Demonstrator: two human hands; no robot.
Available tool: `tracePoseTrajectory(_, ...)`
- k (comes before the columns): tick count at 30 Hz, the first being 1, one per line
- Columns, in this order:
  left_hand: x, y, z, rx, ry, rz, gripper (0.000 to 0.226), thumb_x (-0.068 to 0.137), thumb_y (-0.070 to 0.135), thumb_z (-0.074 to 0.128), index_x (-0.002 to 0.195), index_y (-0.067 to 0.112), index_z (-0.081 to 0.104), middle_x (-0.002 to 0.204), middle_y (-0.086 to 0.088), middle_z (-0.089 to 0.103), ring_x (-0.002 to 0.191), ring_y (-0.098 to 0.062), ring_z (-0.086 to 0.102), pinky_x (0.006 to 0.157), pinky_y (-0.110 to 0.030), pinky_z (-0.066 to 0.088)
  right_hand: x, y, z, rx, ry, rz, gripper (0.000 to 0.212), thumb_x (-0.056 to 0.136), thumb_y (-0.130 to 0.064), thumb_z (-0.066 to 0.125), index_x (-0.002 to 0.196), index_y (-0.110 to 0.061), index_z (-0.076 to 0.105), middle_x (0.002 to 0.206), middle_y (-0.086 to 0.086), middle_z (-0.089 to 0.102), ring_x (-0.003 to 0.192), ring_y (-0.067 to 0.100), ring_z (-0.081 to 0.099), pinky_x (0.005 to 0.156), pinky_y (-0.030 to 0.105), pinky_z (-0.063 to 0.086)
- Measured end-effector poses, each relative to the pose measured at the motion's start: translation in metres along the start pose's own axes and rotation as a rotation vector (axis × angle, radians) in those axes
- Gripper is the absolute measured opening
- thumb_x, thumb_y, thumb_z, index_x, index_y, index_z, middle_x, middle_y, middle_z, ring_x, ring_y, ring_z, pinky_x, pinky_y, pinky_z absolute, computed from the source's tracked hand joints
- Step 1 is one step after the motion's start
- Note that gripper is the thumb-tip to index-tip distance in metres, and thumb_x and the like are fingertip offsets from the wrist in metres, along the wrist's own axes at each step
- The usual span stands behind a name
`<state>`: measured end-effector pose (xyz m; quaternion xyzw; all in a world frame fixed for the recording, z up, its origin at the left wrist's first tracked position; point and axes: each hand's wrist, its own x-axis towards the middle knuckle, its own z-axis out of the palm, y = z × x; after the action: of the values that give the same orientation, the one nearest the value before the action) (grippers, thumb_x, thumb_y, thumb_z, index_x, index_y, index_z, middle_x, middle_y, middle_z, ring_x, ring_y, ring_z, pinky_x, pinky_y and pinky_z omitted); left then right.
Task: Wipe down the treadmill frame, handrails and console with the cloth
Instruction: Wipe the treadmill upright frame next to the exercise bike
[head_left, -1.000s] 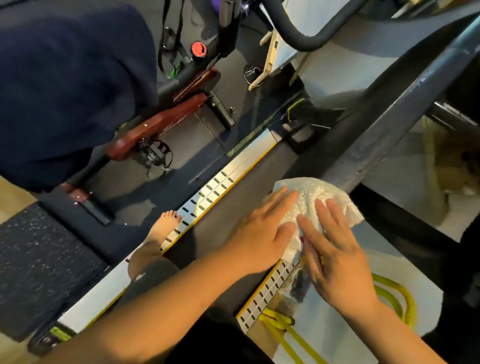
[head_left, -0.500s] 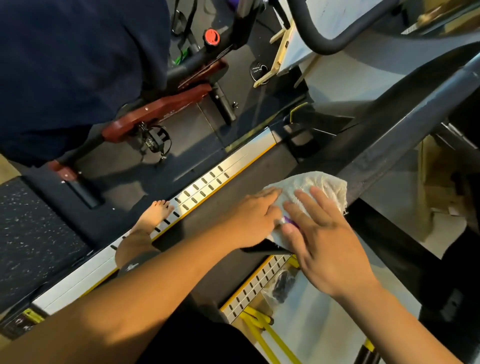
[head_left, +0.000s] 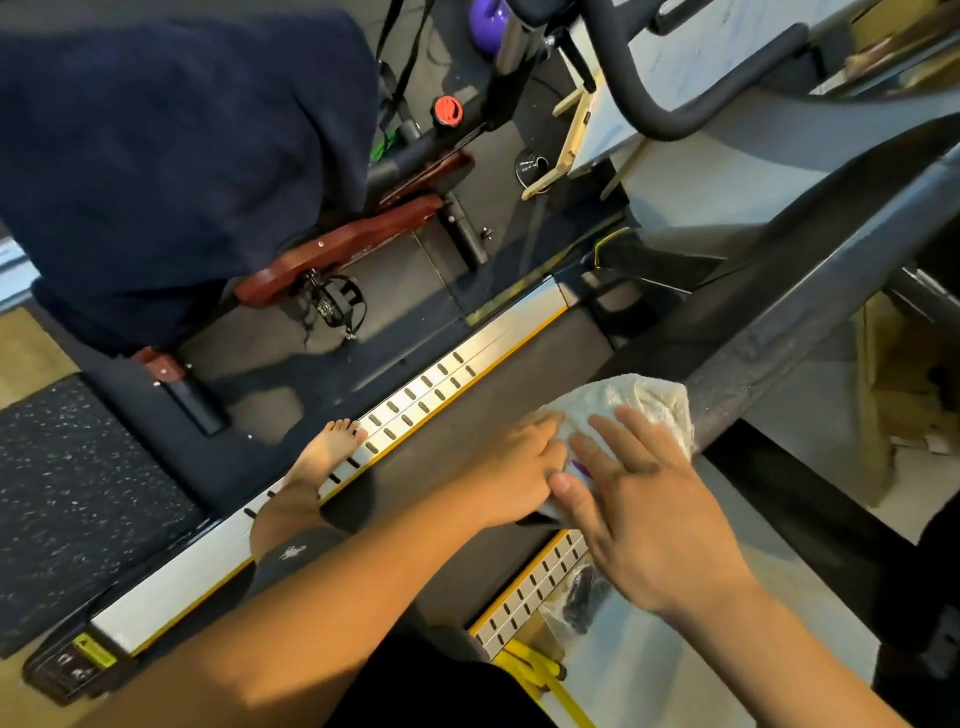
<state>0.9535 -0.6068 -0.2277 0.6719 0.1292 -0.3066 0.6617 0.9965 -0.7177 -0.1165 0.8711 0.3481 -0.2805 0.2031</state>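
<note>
Underfoot, dark rubber gym flooring (head_left: 291, 358), speckled mat (head_left: 67, 483) at left edge, strip of pale wood floor at far left. Across the frame's middle, running lower left to upper right: treadmill belt (head_left: 467, 431) between two silver side rails with slots and yellow edging, near rail (head_left: 415, 400) and far rail (head_left: 535, 582). Bare foot (head_left: 327, 452) planted on the near rail, left of centre. At right, slanting up toward the upper right corner: grey treadmill upright (head_left: 810, 317), dusty and scuffed. White cloth (head_left: 628, 405) bunched against the lower end of that upright, right of centre. Left hand (head_left: 514, 467) laid on the cloth's left edge, fingers mostly straight, pressing rather than gripping. Right hand (head_left: 644, 514) spread flat over the cloth's lower part, fingers splayed, gripping nothing. Small purple thing between the two hands, too hidden to name. Upper left: dark blue fabric (head_left: 171, 156) draped over a red exercise bike (head_left: 358, 239), pedal (head_left: 332, 306) hanging below. Top centre: red knob (head_left: 448, 110), purple ball (head_left: 488, 21). Top right: curved black handrail (head_left: 670, 114). Bottom right: yellow bands (head_left: 540, 675).
</note>
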Motion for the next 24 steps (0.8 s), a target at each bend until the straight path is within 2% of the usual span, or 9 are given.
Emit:
tracePoseTrajectory(2,0.017,-0.004,0.002,-0.176,-0.001,-0.083,0.046,0.102,0.039,0.034,0.143,0.020,0.048,0.146,-0.006,0.048,0.131,-0.024,0.046,0.108,-0.033,0.032,0.030,0.002,0.003,-0.061,-0.007,0.013,0.087,0.092,-0.064,-0.009,0.125,-0.027,0.062,0.130,0.002,0.058,0.133,0.026,0.038,0.115,0.044,0.023)
tracePoseTrajectory(3,0.029,-0.009,0.007,-0.252,0.025,-0.117,0.038,0.097,0.040,0.039,0.116,0.021,0.066,0.119,-0.007,0.064,0.110,-0.026,0.057,0.101,-0.036,0.040,0.044,0.003,0.002,-0.074,-0.007,0.033,0.095,0.088,-0.064,-0.017,0.117,-0.029,0.066,0.121,-0.001,0.061,0.126,0.023,0.042,0.113,0.042,0.023)
tracePoseTrajectory(4,0.037,-0.011,0.011,-0.217,0.065,-0.114,0.029,0.093,0.037,0.042,0.085,0.022,0.066,0.087,-0.003,0.065,0.085,-0.024,0.056,0.086,-0.036,0.043,0.053,0.002,0.002,-0.075,0.006,0.051,0.100,0.084,-0.064,-0.022,0.109,-0.030,0.069,0.113,-0.003,0.063,0.119,0.021,0.044,0.110,0.040,0.024)
tracePoseTrajectory(6,0.037,-0.005,0.007,-0.022,0.024,-0.109,0.025,0.096,0.026,0.039,0.074,0.018,0.051,0.071,0.000,0.051,0.071,-0.020,0.047,0.070,-0.030,0.041,0.057,0.002,0.002,-0.056,0.046,0.044,0.105,0.082,-0.065,-0.026,0.103,-0.029,0.071,0.106,-0.005,0.063,0.114,0.019,0.045,0.109,0.038,0.025)
tracePoseTrajectory(9,0.014,0.011,0.003,0.275,0.041,-0.029,0.022,0.100,0.029,0.037,0.107,0.018,0.055,0.110,-0.008,0.060,0.100,-0.024,0.057,0.085,-0.033,0.048,0.019,0.003,0.003,0.018,0.107,-0.007,0.090,0.091,-0.066,-0.014,0.114,-0.033,0.066,0.124,-0.005,0.058,0.130,0.020,0.037,0.115,0.038,0.024)
tracePoseTrajectory(13,0.007,0.022,0.008,0.074,0.075,0.171,0.047,0.102,0.020,0.033,0.147,0.028,0.037,0.148,-0.003,0.045,0.131,-0.024,0.044,0.108,-0.041,0.039,-0.023,0.016,0.018,0.219,0.188,0.039,0.066,0.099,-0.063,0.011,0.142,-0.028,0.047,0.155,-0.002,0.035,0.150,0.019,0.013,0.118,0.045,0.025)
tracePoseTrajectory(19,0.058,0.015,0.010,-0.255,0.079,-0.142,0.029,0.101,0.028,0.041,0.112,0.016,0.065,0.123,-0.008,0.063,0.105,-0.024,0.063,0.095,-0.034,0.047,0.037,0.020,0.013,0.089,0.155,0.089,0.088,0.092,-0.064,-0.007,0.126,-0.023,0.063,0.148,0.004,0.044,0.148,0.023,0.014,0.121,0.044,0.005)
tracePoseTrajectory(21,0.044,0.009,0.012,-0.078,0.072,-0.054,0.031,0.103,0.034,0.036,0.108,0.018,0.062,0.120,-0.007,0.063,0.103,-0.023,0.061,0.094,-0.037,0.046,0.036,0.022,0.013,0.084,0.192,0.063,0.088,0.093,-0.064,-0.008,0.122,-0.022,0.065,0.144,0.003,0.048,0.145,0.023,0.019,0.120,0.045,0.009)
tracePoseTrajectory(24,0.007,0.001,0.017,0.362,0.037,0.240,0.060,0.106,0.038,0.027,0.158,0.021,0.002,0.165,-0.001,-0.002,0.152,-0.018,0.004,0.123,-0.039,0.011,-0.008,0.024,0.024,0.221,0.268,0.042,0.068,0.100,-0.059,0.009,0.138,-0.024,0.053,0.154,0.001,0.037,0.149,0.019,0.014,0.120,0.046,0.019)
